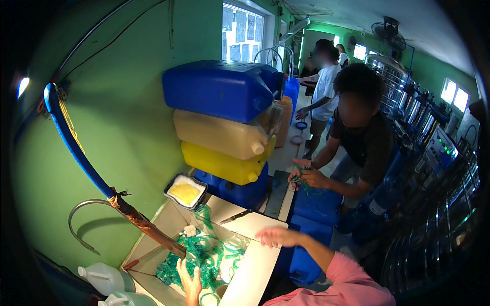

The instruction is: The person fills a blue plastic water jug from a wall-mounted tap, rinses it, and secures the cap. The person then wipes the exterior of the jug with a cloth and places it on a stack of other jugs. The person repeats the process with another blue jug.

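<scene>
A tangled heap of thin green plastic strips [203,254] lies in a white-tiled basin [239,281] before me. My left hand [188,279] is at the near side of the heap, thumb and fingers apart, just below the lower end of a brown-wrapped pipe [147,225]. Whether it touches the strips I cannot tell. Over the basin's right ledge hovers my right hand [278,237], blurred, fingers spread, with nothing seen in it. A black-handled knife [236,217] rests on the far ledge. In the basin's far corner sits a small pale block [190,230].
A tray with a yellow sponge [184,194] stands at the far left corner. Beyond are stacked jerrycans [218,126]. Translucent jugs [105,279] stand lower left. Blue containers [310,248] line the right side. A crouching co-worker [360,141] holds green strips [302,179]; other people stand farther back.
</scene>
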A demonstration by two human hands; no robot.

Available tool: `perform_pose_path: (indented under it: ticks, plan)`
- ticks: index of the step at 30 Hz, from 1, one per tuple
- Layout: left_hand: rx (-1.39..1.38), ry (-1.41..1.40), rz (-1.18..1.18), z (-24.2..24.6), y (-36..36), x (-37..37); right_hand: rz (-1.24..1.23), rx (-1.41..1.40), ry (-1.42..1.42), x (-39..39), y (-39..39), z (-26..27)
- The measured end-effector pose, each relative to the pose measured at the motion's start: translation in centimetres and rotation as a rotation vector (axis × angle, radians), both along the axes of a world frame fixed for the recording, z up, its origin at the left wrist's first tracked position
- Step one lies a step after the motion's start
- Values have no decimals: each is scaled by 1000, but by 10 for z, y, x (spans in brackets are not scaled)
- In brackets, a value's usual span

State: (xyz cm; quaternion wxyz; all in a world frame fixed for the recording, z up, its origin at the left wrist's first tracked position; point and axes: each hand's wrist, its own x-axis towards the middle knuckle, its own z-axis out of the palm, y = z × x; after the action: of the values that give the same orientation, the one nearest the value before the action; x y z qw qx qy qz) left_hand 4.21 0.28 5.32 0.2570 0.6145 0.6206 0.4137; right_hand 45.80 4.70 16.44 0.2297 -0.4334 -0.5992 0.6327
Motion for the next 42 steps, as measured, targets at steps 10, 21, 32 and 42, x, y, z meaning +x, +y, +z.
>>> perform_pose_path:
  ticks: [10, 21, 32, 42]
  plan:
    - [-229, -140, -101, 12, -6, 16, 96, 37, -543, -4, -86, -79]
    - [-583, 284, -216, -36, -27, -19, 236, -119, -836, -10, -137, -114]
    - [-735, 266, -190, -59, -43, -43, 224, -182, -805, 0, -146, -140]
    - [-730, 204, -208, -36, -29, -21, 34, -88, -669, 51, -164, -216]
